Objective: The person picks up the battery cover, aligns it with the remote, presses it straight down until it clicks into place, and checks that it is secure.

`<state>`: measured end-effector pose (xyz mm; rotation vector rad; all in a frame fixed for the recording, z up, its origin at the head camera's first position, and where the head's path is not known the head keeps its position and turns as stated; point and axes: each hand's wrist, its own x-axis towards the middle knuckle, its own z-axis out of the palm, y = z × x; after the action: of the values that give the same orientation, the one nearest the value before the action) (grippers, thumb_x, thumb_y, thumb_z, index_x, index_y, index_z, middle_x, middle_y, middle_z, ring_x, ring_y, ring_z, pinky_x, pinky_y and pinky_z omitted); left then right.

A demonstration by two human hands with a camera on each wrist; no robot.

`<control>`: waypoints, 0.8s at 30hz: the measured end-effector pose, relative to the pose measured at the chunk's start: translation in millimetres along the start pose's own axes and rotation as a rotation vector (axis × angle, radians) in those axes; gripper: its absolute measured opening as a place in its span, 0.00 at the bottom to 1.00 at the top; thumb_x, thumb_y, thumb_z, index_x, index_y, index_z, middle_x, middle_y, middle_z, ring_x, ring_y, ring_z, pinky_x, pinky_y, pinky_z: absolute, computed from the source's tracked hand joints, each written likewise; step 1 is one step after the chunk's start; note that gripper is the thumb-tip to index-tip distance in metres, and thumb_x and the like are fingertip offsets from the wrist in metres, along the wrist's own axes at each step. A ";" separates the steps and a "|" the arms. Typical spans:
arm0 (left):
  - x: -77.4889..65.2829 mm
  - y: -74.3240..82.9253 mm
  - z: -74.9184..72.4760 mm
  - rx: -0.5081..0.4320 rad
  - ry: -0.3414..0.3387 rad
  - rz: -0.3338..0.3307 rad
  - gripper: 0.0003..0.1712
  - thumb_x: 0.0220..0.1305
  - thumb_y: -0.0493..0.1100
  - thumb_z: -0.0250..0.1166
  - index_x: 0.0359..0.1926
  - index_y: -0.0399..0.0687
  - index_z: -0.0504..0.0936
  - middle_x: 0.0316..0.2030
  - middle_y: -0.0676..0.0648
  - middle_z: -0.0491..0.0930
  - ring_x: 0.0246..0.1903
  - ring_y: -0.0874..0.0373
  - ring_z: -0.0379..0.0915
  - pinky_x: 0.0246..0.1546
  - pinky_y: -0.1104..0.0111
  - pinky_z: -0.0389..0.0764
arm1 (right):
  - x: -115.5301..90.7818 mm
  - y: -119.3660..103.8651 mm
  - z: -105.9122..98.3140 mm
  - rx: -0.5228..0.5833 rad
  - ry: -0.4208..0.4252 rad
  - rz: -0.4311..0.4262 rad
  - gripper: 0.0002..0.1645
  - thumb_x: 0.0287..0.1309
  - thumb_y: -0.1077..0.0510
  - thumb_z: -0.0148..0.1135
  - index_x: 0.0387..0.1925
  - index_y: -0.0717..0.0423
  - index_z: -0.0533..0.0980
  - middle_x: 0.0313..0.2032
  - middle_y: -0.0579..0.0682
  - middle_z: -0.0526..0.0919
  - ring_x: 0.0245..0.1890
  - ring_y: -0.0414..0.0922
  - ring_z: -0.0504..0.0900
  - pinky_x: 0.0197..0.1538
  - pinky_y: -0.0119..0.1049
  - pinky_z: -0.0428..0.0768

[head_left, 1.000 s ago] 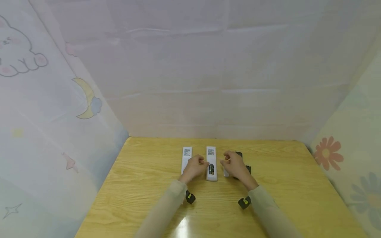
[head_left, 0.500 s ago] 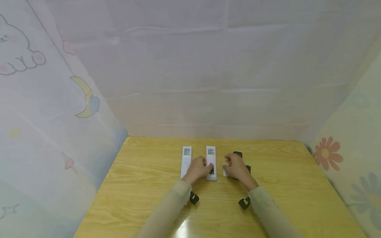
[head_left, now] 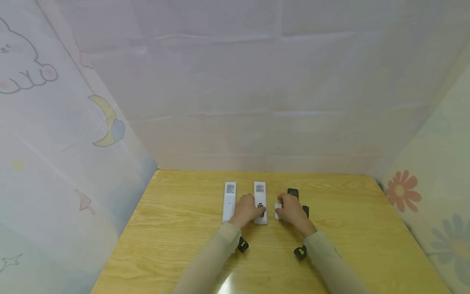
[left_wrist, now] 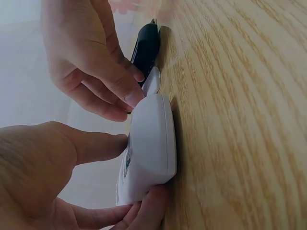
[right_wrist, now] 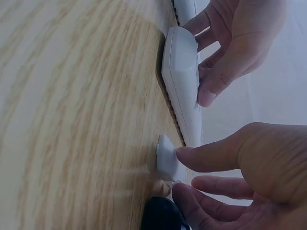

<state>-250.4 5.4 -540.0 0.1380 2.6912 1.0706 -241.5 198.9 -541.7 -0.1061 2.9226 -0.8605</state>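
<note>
The left hand (head_left: pixel 245 210) holds a white remote (head_left: pixel 260 197) — thumb by its open battery hole, fingers on the other side. That remote lies near the table's (head_left: pixel 176 237) far edge, about halfway along. Toward the right edge, the right hand (head_left: pixel 293 210) pinches a small white cover (head_left: pixel 278 212). Another white remote (head_left: pixel 229 200) lies toward the left edge.

I see a narrow strip of tabletop (head_left: pixel 271 216) between the open remote (head_left: pixel 260 196) in the left hand (head_left: pixel 246 211) and the white cover (head_left: pixel 278 212) at the right hand (head_left: pixel 293 210). Second remote (head_left: pixel 229 200) blocks left of the left grip; dark objects (head_left: pixel 306 210) crowd the right grip's outer side. Nearer the person, I'd pass between the wrist cameras (head_left: pixel 242 245).
</note>
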 end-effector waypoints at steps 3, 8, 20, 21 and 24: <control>-0.5 1.2 -0.8 -0.013 -0.009 -0.010 0.24 0.65 0.51 0.78 0.45 0.37 0.77 0.34 0.44 0.75 0.31 0.52 0.74 0.27 0.65 0.78 | 0.3 -0.7 1.2 -0.002 -0.013 0.003 0.27 0.62 0.63 0.75 0.59 0.72 0.79 0.46 0.61 0.85 0.43 0.51 0.83 0.49 0.52 0.85; -0.4 1.4 -2.4 -0.035 -0.014 -0.008 0.24 0.65 0.51 0.78 0.44 0.38 0.77 0.32 0.45 0.75 0.30 0.54 0.73 0.25 0.66 0.78 | 0.6 -1.6 2.3 0.003 -0.021 0.017 0.27 0.61 0.62 0.76 0.58 0.72 0.79 0.44 0.59 0.84 0.41 0.50 0.81 0.46 0.49 0.85; 2.6 0.4 -2.4 -0.103 -0.013 -0.030 0.23 0.62 0.49 0.81 0.43 0.39 0.78 0.32 0.46 0.77 0.29 0.55 0.74 0.25 0.67 0.77 | -1.2 -1.4 1.3 0.022 0.009 0.019 0.28 0.59 0.61 0.78 0.57 0.70 0.80 0.44 0.57 0.85 0.40 0.48 0.81 0.46 0.49 0.85; 2.6 0.5 -2.3 -0.110 -0.014 -0.034 0.23 0.62 0.49 0.81 0.43 0.40 0.78 0.31 0.46 0.77 0.29 0.55 0.74 0.25 0.67 0.77 | -1.2 -0.9 0.8 0.027 0.008 0.023 0.28 0.59 0.61 0.78 0.58 0.70 0.80 0.44 0.57 0.85 0.40 0.47 0.81 0.46 0.49 0.85; 2.9 1.1 -1.8 -0.128 -0.013 -0.043 0.22 0.62 0.48 0.81 0.41 0.40 0.79 0.30 0.46 0.78 0.27 0.56 0.75 0.23 0.68 0.77 | -0.7 0.6 -0.3 0.036 0.003 0.032 0.29 0.59 0.60 0.79 0.58 0.70 0.80 0.44 0.56 0.85 0.40 0.47 0.81 0.46 0.48 0.85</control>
<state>-253.7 5.5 -538.5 0.0638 2.5926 1.2200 -240.8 199.6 -541.7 -0.0560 2.9019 -0.9090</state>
